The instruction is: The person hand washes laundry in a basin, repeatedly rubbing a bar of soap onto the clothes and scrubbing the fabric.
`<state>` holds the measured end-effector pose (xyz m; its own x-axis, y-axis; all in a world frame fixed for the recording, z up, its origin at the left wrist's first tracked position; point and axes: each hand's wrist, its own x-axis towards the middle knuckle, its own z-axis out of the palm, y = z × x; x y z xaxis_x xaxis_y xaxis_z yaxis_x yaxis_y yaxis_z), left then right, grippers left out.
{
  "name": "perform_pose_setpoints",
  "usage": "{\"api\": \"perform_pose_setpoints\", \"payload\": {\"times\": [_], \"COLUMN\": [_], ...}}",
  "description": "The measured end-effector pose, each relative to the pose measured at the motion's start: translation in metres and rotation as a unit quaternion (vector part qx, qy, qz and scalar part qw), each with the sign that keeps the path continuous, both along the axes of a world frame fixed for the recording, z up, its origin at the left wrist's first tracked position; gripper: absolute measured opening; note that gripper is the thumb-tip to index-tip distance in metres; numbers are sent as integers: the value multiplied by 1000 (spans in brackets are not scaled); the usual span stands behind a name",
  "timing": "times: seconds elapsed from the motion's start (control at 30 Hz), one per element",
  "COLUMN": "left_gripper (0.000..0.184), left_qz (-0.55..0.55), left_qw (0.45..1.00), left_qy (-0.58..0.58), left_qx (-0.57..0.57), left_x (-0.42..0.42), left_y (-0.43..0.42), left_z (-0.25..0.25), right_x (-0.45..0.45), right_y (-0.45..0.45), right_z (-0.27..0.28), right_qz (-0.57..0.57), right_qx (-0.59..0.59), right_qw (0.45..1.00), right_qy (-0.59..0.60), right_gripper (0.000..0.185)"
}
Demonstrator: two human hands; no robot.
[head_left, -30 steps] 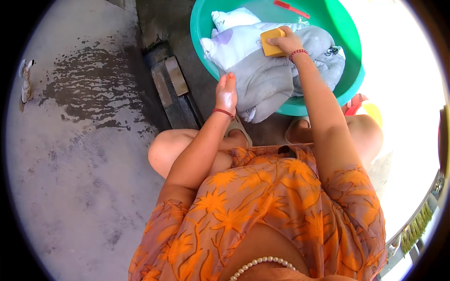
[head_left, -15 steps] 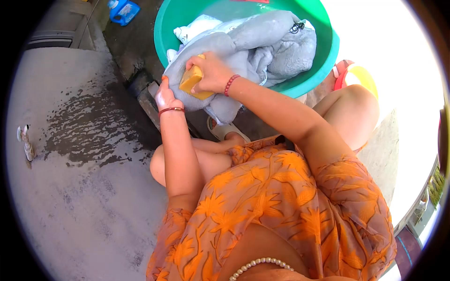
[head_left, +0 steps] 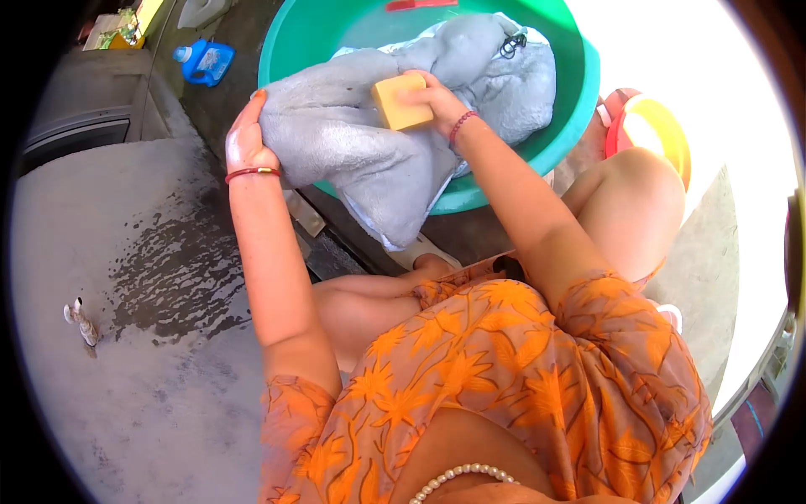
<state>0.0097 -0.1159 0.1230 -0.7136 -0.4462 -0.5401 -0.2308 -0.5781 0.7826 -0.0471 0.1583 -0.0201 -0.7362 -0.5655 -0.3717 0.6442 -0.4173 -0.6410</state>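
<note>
A wet grey fleecy cloth (head_left: 344, 143) lies partly in the green basin (head_left: 582, 92) and hangs over its near rim. My left hand (head_left: 249, 143) grips the cloth's left edge, with its fingers partly hidden behind the fabric. Held in my right hand (head_left: 437, 101) is a yellow block (head_left: 400, 102), which looks like soap, over the middle of the cloth. A black cord (head_left: 511, 45) rests on the cloth at the right. The red brush (head_left: 421, 4) is at the basin's far side.
A blue bottle (head_left: 204, 62) stands left of the basin. To the right is a red and yellow container (head_left: 672, 134) by my knee. A small tap-like object (head_left: 81, 326) sits at the far left, near wet concrete (head_left: 180, 273).
The cloth is pulled left and spread over the rim, its grey side up. My left hand has moved left with it. My right hand still holds the yellow block, now lifted slightly to the right.
</note>
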Motion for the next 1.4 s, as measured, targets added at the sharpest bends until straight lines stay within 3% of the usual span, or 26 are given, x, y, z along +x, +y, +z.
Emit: {"api": "perform_pose_setpoints", "payload": {"times": [0.1,0.17,0.23,0.27,0.3,0.37,0.4,0.43,0.47,0.5,0.57,0.6,0.67,0.73,0.8,0.93,0.97,1.03,1.07,1.1,1.13,1.2,1.27,1.4], "left_gripper": [24,32,55,62,55,40,29,23,23,29,61,73,61,54,50,38,36,39,41,48,54,62,67,73], "left_qz": [1,-4,-28,-39,-62,-233,-302,-373,-457,-523,-585,-564,-447,-459,-594,-511,-439,-330,-263,-182,-99,5,-83,-51], "left_qw": [993,941,793,754,742,762,777,844,832,771,561,524,528,492,416,551,621,832,908,940,965,979,978,972], "left_qy": [41,111,93,51,79,151,56,-2,-93,-188,-252,-270,-236,-242,-279,-224,-173,-153,-134,-113,-90,-63,28,186], "left_qx": [-112,-320,-601,-654,-663,-585,-549,-387,-302,-311,-530,-578,-682,-699,-629,-620,-626,-419,-299,-264,-226,-193,-189,-132], "left_x": [-87,-135,-167,-180,-178,-184,-169,-158,-150,-147,-130,-117,-93,-93,-107,-85,-77,-64,-58,-55,-51,-50,-46,1], "left_y": [-39,-67,-76,-72,-35,7,64,105,134,155,172,175,178,178,174,163,154,140,132,122,115,132,122,130], "left_z": [19,9,3,1,9,-26,-30,-47,-75,-114,-205,-229,-243,-239,-230,-263,-266,-220,-195,-178,-162,-73,-11,54], "right_x": [-26,-39,-43,-43,-44,-49,-53,-54,-56,-59,-64,-65,-69,-73,-73,-76,-75,-70,-68,-66,-64,-56,-53,-62], "right_y": [26,57,83,94,101,108,110,108,109,110,115,116,118,121,125,122,122,125,125,125,124,122,116,112], "right_z": [-21,-32,-44,-50,-54,-56,-52,-47,-48,-49,-49,-49,-51,-51,-55,-54,-55,-53,-49,-45,-40,-25,-12,39], "right_qz": [-30,-51,-97,-132,-166,-251,-294,-336,-340,-343,-338,-341,-350,-359,-365,-350,-347,-336,-327,-316,-299,-261,-215,-154], "right_qx": [-53,-120,-185,-218,-249,-246,-244,-219,-224,-229,-234,-235,-238,-232,-235,-223,-227,-243,-256,-270,-294,-337,-401,-393], "right_qw": [998,991,978,967,954,932,917,908,907,906,906,904,900,899,896,904,904,903,903,903,902,899,887,906], "right_qy": [19,16,-3,-19,-36,-87,-111,-118,-108,-96,-98,-102,-108,-96,-90,-98,-103,-110,-111,-112,-107,-101,-73,26], "right_gripper": [72,72,71,71,70,70,71,71,72,72,67,68,69,71,74,75,75,76,76,76,76,77,76,71]}}
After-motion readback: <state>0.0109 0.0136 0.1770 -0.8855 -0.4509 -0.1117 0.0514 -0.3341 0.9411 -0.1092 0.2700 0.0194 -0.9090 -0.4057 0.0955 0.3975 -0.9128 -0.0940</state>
